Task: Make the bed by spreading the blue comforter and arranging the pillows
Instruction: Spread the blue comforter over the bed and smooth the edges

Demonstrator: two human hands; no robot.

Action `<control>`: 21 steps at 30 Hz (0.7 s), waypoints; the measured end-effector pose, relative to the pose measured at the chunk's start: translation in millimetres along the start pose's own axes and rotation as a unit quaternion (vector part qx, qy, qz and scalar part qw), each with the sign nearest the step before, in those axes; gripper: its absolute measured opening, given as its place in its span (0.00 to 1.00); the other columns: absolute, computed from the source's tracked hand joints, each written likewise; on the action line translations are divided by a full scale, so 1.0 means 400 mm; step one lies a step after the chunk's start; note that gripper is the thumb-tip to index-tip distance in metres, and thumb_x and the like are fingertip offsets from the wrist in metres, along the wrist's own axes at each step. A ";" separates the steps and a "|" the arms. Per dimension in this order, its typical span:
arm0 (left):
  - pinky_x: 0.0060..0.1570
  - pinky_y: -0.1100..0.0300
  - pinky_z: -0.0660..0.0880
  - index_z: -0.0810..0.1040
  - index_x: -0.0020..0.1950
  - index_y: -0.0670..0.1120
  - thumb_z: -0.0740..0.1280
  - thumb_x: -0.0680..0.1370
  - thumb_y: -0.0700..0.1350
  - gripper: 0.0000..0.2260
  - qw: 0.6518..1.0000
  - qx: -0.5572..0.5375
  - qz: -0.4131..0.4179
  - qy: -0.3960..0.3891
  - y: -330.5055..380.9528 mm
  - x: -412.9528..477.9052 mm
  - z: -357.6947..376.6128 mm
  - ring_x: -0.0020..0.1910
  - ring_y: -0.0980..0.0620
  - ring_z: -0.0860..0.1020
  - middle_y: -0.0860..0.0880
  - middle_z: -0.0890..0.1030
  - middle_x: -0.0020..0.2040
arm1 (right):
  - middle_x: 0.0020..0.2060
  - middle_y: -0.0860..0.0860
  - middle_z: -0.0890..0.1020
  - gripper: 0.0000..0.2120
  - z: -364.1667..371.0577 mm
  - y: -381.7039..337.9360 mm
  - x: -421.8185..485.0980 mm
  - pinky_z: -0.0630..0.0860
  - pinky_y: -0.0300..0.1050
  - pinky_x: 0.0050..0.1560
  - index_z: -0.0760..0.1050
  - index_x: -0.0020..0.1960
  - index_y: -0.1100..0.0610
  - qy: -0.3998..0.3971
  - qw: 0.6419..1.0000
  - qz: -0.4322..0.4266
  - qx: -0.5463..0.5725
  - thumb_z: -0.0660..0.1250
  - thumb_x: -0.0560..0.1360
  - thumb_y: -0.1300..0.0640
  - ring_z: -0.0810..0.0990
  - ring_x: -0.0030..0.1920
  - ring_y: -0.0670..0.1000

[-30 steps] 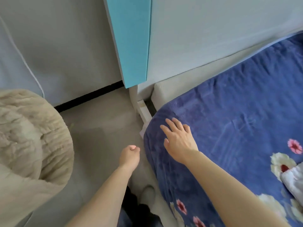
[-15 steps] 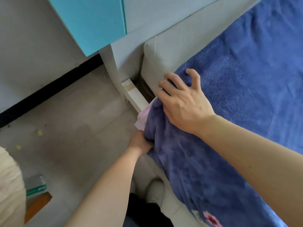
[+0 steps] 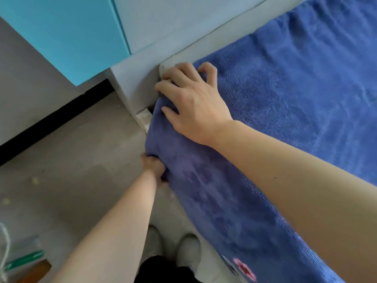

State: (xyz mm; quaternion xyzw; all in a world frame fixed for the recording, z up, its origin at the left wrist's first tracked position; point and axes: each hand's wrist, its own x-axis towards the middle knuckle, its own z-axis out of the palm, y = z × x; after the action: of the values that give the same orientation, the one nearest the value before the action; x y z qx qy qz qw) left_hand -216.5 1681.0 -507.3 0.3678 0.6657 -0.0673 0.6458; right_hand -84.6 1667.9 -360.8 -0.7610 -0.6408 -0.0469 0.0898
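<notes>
The blue comforter covers the bed and hangs over its left side, with a pink flower print low down. My right hand lies on the comforter's top corner at the bed's head, fingers curled into the fabric against the grey mattress corner. My left hand grips the hanging edge of the comforter lower down at the bed's side, its fingers hidden in the cloth. No pillows are in view.
A grey headboard panel and a turquoise panel stand at the bed's head. Grey floor lies to the left, with a black skirting strip. My feet in light shoes stand beside the bed. Small items lie bottom left.
I have leaned closer to the bed's corner. My right hand slid up to the mattress corner with the comforter, and my left hand took hold of the hanging edge, pulling it over the pink underlayer.
</notes>
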 end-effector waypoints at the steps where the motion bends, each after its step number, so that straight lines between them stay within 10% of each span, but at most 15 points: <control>1: 0.37 0.48 0.78 0.72 0.55 0.42 0.60 0.79 0.39 0.06 0.998 -0.060 -0.027 -0.018 0.014 -0.027 0.000 0.41 0.43 0.77 0.34 0.79 0.52 | 0.58 0.51 0.79 0.14 -0.015 0.006 -0.002 0.59 0.51 0.57 0.79 0.53 0.55 0.007 0.998 0.023 0.056 0.65 0.69 0.54 0.73 0.60 0.55; 4: 0.44 0.47 0.76 0.73 0.44 0.45 0.53 0.81 0.44 0.11 0.980 -0.193 -0.047 0.012 0.083 -0.123 -0.046 0.41 0.42 0.76 0.39 0.77 0.47 | 0.65 0.54 0.75 0.18 -0.079 0.041 -0.041 0.62 0.50 0.61 0.77 0.60 0.57 0.026 0.986 0.101 0.129 0.65 0.71 0.55 0.69 0.66 0.56; 9: 0.69 0.51 0.64 0.63 0.73 0.45 0.53 0.82 0.48 0.20 0.968 -0.042 0.202 0.142 0.243 -0.342 0.019 0.69 0.44 0.68 0.45 0.68 0.72 | 0.71 0.53 0.69 0.20 -0.211 0.191 -0.174 0.61 0.53 0.69 0.71 0.68 0.58 -0.033 0.952 0.282 0.113 0.61 0.78 0.54 0.63 0.72 0.53; 12: 0.75 0.46 0.53 0.61 0.75 0.43 0.55 0.82 0.45 0.21 0.891 0.156 0.408 0.126 0.305 -0.473 0.141 0.76 0.46 0.58 0.43 0.61 0.77 | 0.76 0.51 0.60 0.25 -0.283 0.302 -0.258 0.55 0.53 0.71 0.62 0.75 0.56 -0.121 0.912 0.380 0.093 0.58 0.80 0.50 0.55 0.77 0.52; 18: 0.75 0.45 0.42 0.49 0.79 0.50 0.48 0.82 0.55 0.26 0.674 0.495 0.547 0.045 0.461 -0.452 0.454 0.78 0.45 0.41 0.45 0.44 0.80 | 0.79 0.48 0.50 0.29 -0.347 0.592 -0.383 0.51 0.52 0.74 0.47 0.79 0.48 -0.179 0.849 0.489 0.089 0.52 0.81 0.43 0.46 0.79 0.52; 21: 0.74 0.42 0.48 0.48 0.79 0.50 0.52 0.81 0.58 0.29 0.704 0.524 0.472 0.087 0.577 -0.402 0.605 0.77 0.39 0.48 0.39 0.50 0.79 | 0.79 0.47 0.47 0.30 -0.317 0.744 -0.403 0.45 0.54 0.76 0.43 0.79 0.45 -0.191 0.850 0.485 0.077 0.49 0.81 0.41 0.42 0.79 0.52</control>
State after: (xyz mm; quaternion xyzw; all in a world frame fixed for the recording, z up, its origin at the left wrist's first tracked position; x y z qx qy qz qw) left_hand 96.0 1645.8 -310.2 0.9169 0.3162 -0.0595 0.2363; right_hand 185.7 1438.5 -289.5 -0.9597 -0.1962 0.1981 0.0354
